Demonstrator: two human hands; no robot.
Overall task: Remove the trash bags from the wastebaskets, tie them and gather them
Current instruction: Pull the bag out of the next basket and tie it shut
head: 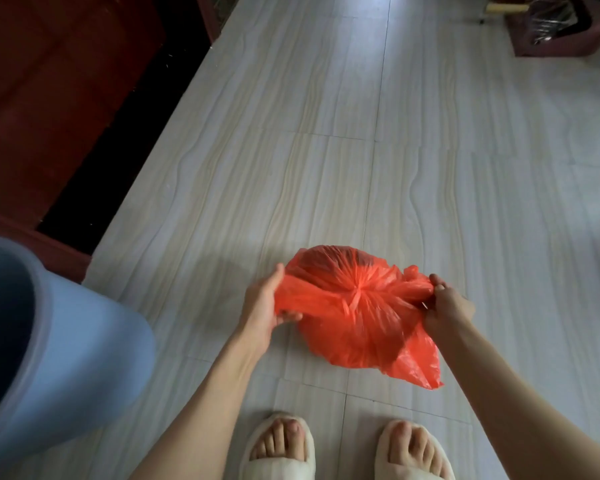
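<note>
- The left hand (269, 303) reaches down from a bare forearm, thumb on top and fingers curled under a stretched flap of the red bag (354, 327), gripping it at the bag's left side.
- The right hand (445, 306) pinches the opposite flap at the bag's right side, fingertips closed on the twisted plastic (its wrist is bent inward).
- The two flaps are pulled apart across the bag's top, and the plastic gathers into a pucker at the middle.
- The bag sits on the tiled floor (326, 150), just ahead of two slippers (281, 448).
- A blue bin (66, 341) stands at the left, apart from the bag and close to the left forearm.
- A dark red door (49, 98) and its dark sill bound the floor on the left; bare tile stretches ahead and to the right of the bag.
</note>
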